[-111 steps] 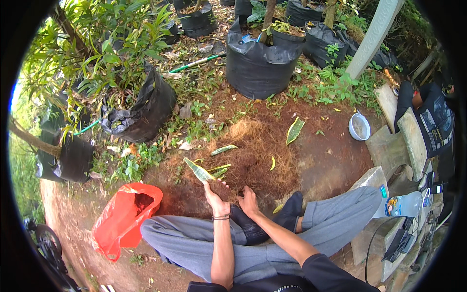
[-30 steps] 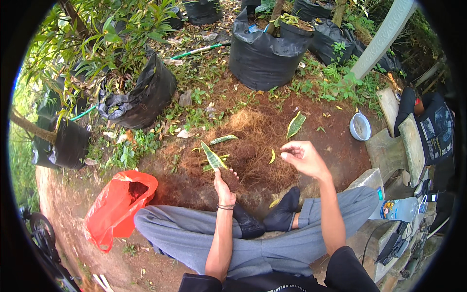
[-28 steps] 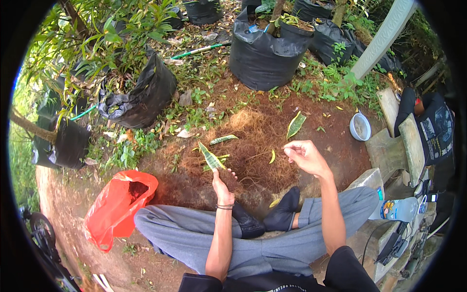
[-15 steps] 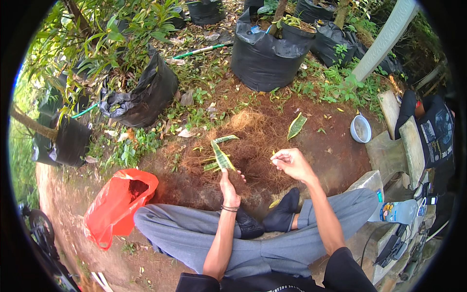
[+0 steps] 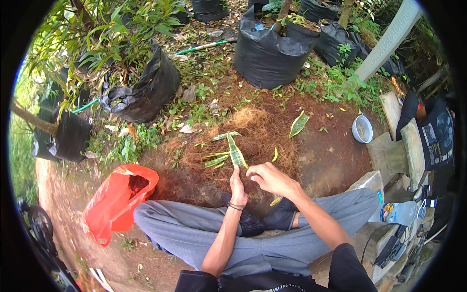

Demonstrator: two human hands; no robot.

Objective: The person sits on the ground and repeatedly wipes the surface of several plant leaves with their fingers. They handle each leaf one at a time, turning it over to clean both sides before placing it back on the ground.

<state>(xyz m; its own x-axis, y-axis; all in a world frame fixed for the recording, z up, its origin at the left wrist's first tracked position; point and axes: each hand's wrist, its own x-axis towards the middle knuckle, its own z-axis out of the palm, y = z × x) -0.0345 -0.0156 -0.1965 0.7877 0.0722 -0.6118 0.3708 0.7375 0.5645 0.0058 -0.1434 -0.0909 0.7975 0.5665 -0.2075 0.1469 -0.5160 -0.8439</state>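
My left hand (image 5: 237,189) is closed around the lower end of a snake plant leaf (image 5: 236,152), green with yellow margins, its tip pointing away from me. At that leaf's right edge, low down, the fingers of my right hand (image 5: 272,179) are pinched together; exactly what lies between them is hard to see. Beyond my hands, a cut leaf piece (image 5: 226,136) and some yellow-green strips (image 5: 216,159) lie on brown coconut fibre (image 5: 260,129). A thin yellow strip (image 5: 275,155) rests right of the held leaf. Farther right lies another snake plant leaf (image 5: 298,124).
An open red plastic bag (image 5: 114,199) with dark material stands at left. Black grow bags (image 5: 272,56) with plants line the far side. A small white bowl (image 5: 362,129) sits at right, near concrete blocks and a water bottle (image 5: 399,212). Someone in dark clothes (image 5: 435,129) sits far right.
My right hand has moved left to the leaf's edge; the yellow strip it held now lies on the ground. The leaf in my left hand has shifted right and turned more upright.
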